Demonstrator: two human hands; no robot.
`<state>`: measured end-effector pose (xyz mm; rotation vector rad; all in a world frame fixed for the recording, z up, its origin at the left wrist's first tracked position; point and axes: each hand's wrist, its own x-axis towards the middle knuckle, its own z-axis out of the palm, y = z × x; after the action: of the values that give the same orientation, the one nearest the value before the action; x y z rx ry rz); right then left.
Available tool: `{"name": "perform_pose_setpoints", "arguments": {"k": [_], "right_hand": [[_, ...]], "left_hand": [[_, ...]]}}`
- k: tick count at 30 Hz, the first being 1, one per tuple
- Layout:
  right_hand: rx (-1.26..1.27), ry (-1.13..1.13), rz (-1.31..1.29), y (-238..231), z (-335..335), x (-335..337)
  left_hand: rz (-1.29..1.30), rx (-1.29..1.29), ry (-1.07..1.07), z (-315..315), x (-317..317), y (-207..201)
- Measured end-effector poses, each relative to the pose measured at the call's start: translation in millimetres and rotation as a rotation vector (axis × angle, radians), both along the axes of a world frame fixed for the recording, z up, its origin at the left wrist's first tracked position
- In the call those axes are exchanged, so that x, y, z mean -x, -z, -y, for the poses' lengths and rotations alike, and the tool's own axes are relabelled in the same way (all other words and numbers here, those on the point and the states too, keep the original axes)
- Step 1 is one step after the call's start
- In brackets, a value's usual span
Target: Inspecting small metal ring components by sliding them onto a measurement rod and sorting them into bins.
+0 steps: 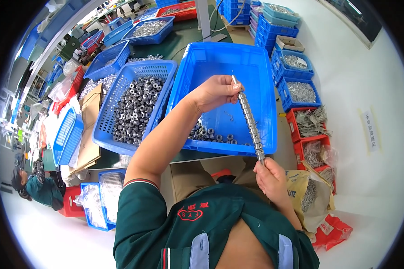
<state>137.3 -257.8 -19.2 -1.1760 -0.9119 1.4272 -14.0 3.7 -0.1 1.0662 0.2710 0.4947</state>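
My right hand (271,177) grips the lower end of a thin metal rod, which slants up and to the left over a deep blue bin (272,101). Several shiny metal rings (249,117) are strung along the rod in a row. At its top end my left hand (217,93) is closed, thumb and fingertips pinching the rod near the uppermost ring; the bare tip pokes out above. Loose dark metal rings (208,133) lie along the bin's near side. Left of the bin, a blue perforated basket (104,117) holds a heap of similar rings.
More parts baskets (148,29) cover the green table toward the back left. Cardboard (90,130) leans beside the perforated basket. Along the right wall stand stacked blue crates (300,92), red bins (307,123) and an open sack (307,193). Another person (42,188) is at the far left.
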Motion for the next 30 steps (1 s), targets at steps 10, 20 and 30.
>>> {"name": "perform_pose_setpoints", "arguments": {"k": [10,20,30], "right_hand": [[0.03,-0.042,-0.386,1,3,-7],[0.079,0.118,-0.186,0,3,-17],[0.129,0.098,-0.17,10,1,-22]], "left_hand": [[0.064,-0.061,0.04,3,0,0],[-0.573,-0.703,0.153,3,-3,7],[-0.925,-1.266,0.538,34,-21,37]]}}
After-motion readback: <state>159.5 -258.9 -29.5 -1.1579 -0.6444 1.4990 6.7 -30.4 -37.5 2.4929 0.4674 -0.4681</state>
